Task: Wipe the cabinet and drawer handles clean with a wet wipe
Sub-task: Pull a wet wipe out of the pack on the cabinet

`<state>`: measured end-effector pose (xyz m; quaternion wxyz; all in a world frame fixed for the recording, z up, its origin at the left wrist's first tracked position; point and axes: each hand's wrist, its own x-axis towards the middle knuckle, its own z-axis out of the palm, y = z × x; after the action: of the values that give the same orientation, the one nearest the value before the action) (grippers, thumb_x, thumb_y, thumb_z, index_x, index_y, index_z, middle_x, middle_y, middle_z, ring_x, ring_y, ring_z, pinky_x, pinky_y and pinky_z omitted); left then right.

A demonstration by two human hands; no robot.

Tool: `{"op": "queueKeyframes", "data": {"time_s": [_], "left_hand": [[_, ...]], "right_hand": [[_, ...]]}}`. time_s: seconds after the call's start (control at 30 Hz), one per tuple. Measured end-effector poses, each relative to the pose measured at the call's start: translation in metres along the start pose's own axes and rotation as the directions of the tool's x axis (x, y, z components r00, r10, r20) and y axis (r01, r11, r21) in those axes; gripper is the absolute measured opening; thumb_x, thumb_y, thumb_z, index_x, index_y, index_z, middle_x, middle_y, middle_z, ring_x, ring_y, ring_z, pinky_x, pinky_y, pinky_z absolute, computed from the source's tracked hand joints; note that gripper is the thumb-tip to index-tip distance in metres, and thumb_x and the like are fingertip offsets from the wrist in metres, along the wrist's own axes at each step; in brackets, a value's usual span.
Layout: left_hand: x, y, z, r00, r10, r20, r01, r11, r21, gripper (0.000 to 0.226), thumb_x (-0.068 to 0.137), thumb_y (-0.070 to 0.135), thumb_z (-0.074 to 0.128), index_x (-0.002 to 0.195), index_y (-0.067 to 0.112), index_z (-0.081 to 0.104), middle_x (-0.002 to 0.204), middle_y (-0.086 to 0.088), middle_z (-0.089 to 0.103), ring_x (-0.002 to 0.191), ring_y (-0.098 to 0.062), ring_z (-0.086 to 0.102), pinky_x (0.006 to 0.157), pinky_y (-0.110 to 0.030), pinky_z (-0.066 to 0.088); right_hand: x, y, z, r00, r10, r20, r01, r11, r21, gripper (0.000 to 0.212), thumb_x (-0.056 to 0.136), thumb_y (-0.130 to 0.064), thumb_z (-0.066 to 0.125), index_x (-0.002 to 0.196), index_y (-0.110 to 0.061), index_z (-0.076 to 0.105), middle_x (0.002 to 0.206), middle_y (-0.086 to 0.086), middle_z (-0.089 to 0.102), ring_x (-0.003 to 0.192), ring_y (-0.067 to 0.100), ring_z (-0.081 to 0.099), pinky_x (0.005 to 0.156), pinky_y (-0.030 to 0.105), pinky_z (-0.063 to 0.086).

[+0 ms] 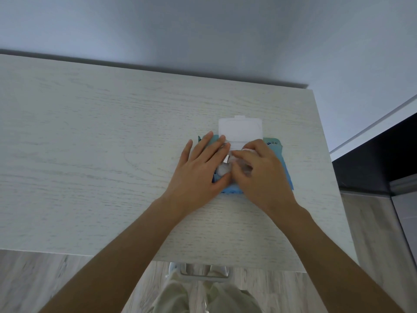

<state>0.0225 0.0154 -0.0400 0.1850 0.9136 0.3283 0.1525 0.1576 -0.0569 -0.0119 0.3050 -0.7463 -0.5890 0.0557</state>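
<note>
Head view: both hands over a wet wipe pack [276,152] on the pale wood bench [101,154].
Pack: blue-green, flat, white flap [240,129] folded open beyond the fingers.
Left grip [202,164]: fingers straight, pressing the pack's left part.
Right grip [261,175]: fingers curled at the opening, pinching a white wipe [223,169].
Handle [204,275]: metal, below the bench's near edge.

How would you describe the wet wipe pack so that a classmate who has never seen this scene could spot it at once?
Find the pale wood-grain cabinet top. Near its right end, under both hands, lies the flat blue-green wet wipe pack. Its white lid flap is folded open toward the wall; it is the only coloured thing on the top.
</note>
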Motion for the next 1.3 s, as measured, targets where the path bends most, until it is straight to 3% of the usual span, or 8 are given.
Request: {"op": "queueKeyframes", "data": {"time_s": [0.17, 0.3, 0.43, 0.57, 0.73, 0.93, 1.1, 1.3], "left_hand": [[0.000, 0.000, -0.001, 1.000, -0.008, 0.019, 0.008, 1.000, 0.024, 0.065, 0.093, 0.053, 0.041, 0.148, 0.022, 0.026, 0.157, 0.008, 0.017, 0.145, -0.008, -0.002, 0.119, -0.040, -0.002], [0.000, 0.001, -0.001, 1.000, -0.020, 0.019, 0.020, 1.000, 0.024, 0.066, 0.092, 0.054, 0.039, 0.148, 0.024, 0.024, 0.156, 0.010, 0.017, 0.145, -0.006, -0.003, 0.119, -0.039, -0.003], [0.000, 0.002, 0.000, 1.000, -0.016, 0.017, 0.016, 1.000, 0.016, 0.065, 0.092, 0.054, 0.040, 0.148, 0.023, 0.027, 0.156, 0.009, 0.018, 0.145, -0.008, -0.002, 0.119, -0.039, -0.003], [0.000, 0.001, 0.000, 1.000, -0.019, 0.017, 0.019, 1.000, 0.023, 0.066, 0.092, 0.054, 0.041, 0.148, 0.023, 0.026, 0.157, 0.009, 0.018, 0.145, -0.008, -0.002, 0.119, -0.038, -0.005], [0.001, 0.002, 0.000, 1.000, -0.017, 0.020, 0.017, 0.999, 0.032, 0.072, 0.087, 0.061, 0.030, 0.148, 0.023, 0.026, 0.156, 0.009, 0.019, 0.145, -0.007, -0.001, 0.119, -0.039, -0.005], [0.001, 0.003, 0.002, 1.000, -0.012, 0.023, 0.012, 0.999, 0.033, 0.069, 0.089, 0.058, 0.033, 0.148, 0.022, 0.027, 0.156, 0.008, 0.019, 0.145, -0.008, -0.001, 0.119, -0.039, -0.003], [0.001, 0.003, 0.000, 0.999, -0.017, 0.040, 0.014, 0.998, 0.069, 0.071, 0.088, 0.060, 0.030, 0.149, 0.023, 0.024, 0.157, 0.009, 0.017, 0.145, -0.007, -0.003, 0.119, -0.039, -0.005], [0.003, 0.004, -0.004, 0.997, -0.032, 0.071, 0.023, 0.991, 0.131, 0.074, 0.085, 0.063, 0.022, 0.150, 0.027, 0.021, 0.157, 0.010, 0.014, 0.145, -0.007, -0.004, 0.117, -0.042, -0.011]], "right_hand": [[0.002, 0.001, 0.000, 0.998, -0.001, -0.060, 0.003, 0.999, 0.036, 0.010, 0.080, -0.001, 0.069, 0.089, 0.001, 0.073, 0.081, 0.014, 0.064, 0.071, 0.011, 0.053, 0.074, 0.008, 0.037], [-0.001, 0.005, -0.005, 0.947, 0.254, -0.196, -0.209, 0.952, 0.224, 0.007, 0.086, -0.010, 0.066, 0.088, -0.010, 0.072, 0.090, 0.004, 0.065, 0.075, 0.007, 0.055, 0.071, 0.004, 0.041], [0.002, -0.001, 0.000, 0.957, 0.267, -0.111, -0.238, 0.946, 0.221, 0.012, 0.087, -0.019, 0.065, 0.098, -0.014, 0.069, 0.097, -0.001, 0.058, 0.084, 0.008, 0.054, 0.074, -0.001, 0.037], [0.011, -0.002, -0.003, 0.975, 0.223, 0.006, -0.222, 0.969, 0.108, 0.014, 0.086, -0.019, 0.066, 0.095, -0.012, 0.074, 0.085, -0.002, 0.061, 0.073, 0.005, 0.052, 0.070, -0.002, 0.033], [0.004, 0.001, -0.011, 0.873, 0.482, -0.080, -0.383, 0.777, 0.500, 0.009, 0.086, -0.020, 0.066, 0.093, -0.017, 0.072, 0.078, -0.017, 0.063, 0.075, -0.003, 0.060, 0.073, 0.007, 0.048], [0.002, -0.003, -0.004, 0.976, 0.215, -0.042, -0.203, 0.960, 0.190, 0.015, 0.091, -0.013, 0.060, 0.102, -0.012, 0.071, 0.087, -0.010, 0.050, 0.083, 0.004, 0.051, 0.074, 0.005, 0.040], [0.002, -0.002, -0.007, 0.980, 0.189, -0.061, -0.182, 0.977, 0.114, 0.011, 0.085, -0.013, 0.067, 0.091, -0.007, 0.074, 0.090, 0.006, 0.066, 0.077, 0.009, 0.056, 0.074, 0.008, 0.037], [0.007, 0.015, -0.052, 0.818, 0.530, -0.225, -0.387, 0.795, 0.467, 0.013, 0.083, -0.028, 0.070, 0.075, -0.038, 0.065, 0.077, -0.023, 0.064, 0.068, -0.016, 0.058, 0.061, 0.001, 0.045]]}}
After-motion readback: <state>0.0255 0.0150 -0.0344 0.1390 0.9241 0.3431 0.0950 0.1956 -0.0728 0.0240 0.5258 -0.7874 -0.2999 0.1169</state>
